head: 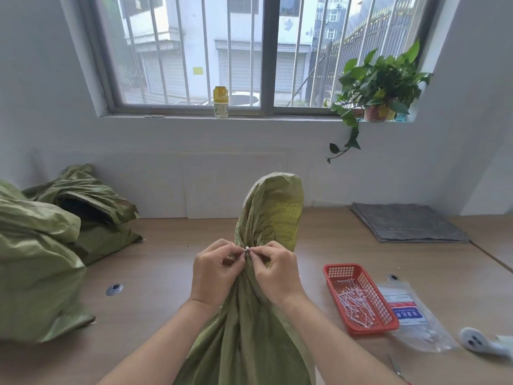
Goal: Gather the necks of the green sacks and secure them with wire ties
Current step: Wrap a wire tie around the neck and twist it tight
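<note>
Sack (249,343) looks soft, light, slippery; my left grip (215,273) and right grip (277,270) pinch the thin wire tie (247,249) between them at its neck

- Behind your grip on the wire tie (247,249) stands the top of the sack (273,207); its body spreads toward you.
- Right: a basket (344,270) of spare ties (354,302) on the table (155,273), a pouch (408,312) just beyond.
- Left, well apart: piled sacks (36,259).

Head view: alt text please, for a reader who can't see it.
The left hand and right hand pinch a white wire tie at the gathered neck of a green sack on a wooden table. A red basket of spare ties sits right; more green sacks lie left.
</note>
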The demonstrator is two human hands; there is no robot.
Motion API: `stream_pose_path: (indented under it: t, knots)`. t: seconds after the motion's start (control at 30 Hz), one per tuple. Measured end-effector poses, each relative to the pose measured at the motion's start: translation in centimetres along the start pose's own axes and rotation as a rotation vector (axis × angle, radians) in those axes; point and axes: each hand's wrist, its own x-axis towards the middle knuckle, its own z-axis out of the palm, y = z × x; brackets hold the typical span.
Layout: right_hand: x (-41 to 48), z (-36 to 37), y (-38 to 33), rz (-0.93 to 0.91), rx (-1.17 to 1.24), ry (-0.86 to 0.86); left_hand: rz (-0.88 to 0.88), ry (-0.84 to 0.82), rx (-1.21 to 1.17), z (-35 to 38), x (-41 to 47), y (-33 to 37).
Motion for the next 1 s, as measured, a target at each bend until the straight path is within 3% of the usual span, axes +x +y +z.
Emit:
stream_pose_path:
  t: [0.33, 0.57, 0.63, 0.8, 1.0]
  knots:
    - [-0.2, 0.0, 0.4, 0.061, 0.010, -0.040, 0.218, -0.032, 0.239, -0.1, -0.3, -0.3]
    - [-0.4, -0.4, 0.9, 0.163, 0.222, -0.037, 0.247, -0.114, 0.190, -0.2, -0.1, -1.1]
    - [-0.4, -0.5, 1.1, 0.181, 0.265, -0.037, 0.189, -0.148, 0.097, -0.4, 0.1, -0.9]
    - [-0.6, -0.7, 1.3, 0.183, 0.311, -0.026, -0.246, -0.226, -0.235, -1.0, 1.1, 0.6]
    - [-0.5, -0.7, 0.2, 0.022, 0.181, -0.005, -0.288, -0.226, -0.041, -1.4, 2.5, 1.6]
